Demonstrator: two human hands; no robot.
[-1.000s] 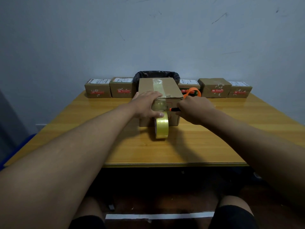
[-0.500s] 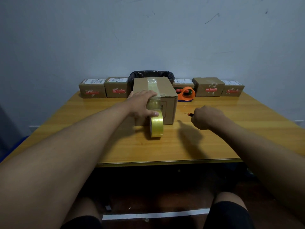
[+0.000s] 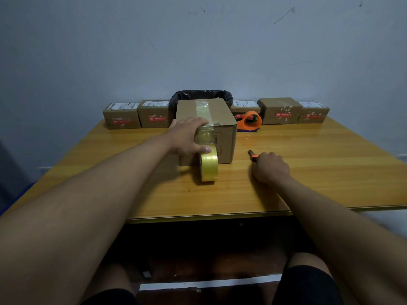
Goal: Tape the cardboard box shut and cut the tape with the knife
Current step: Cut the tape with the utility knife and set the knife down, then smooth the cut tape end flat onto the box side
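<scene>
A brown cardboard box (image 3: 224, 128) stands in the middle of the wooden table (image 3: 319, 172), with clear tape running along its top and down its near face. My left hand (image 3: 187, 136) presses flat on the box's near top edge, thumb down on the tape. A yellowish tape roll (image 3: 208, 165) stands on edge against the box front, right under that thumb. My right hand (image 3: 271, 168) rests on the table to the right of the box, closed around a knife (image 3: 252, 155) whose orange and black tip sticks out toward the box.
An orange tape dispenser (image 3: 251, 121) sits behind the box to the right. Several small labelled cartons (image 3: 279, 111) line the table's back edge against the wall. A bin with a black bag (image 3: 202, 95) stands behind the box.
My right hand has pulled away from the box front with the knife, moving right and down onto the table. The left hand has stayed on the box and tape.
</scene>
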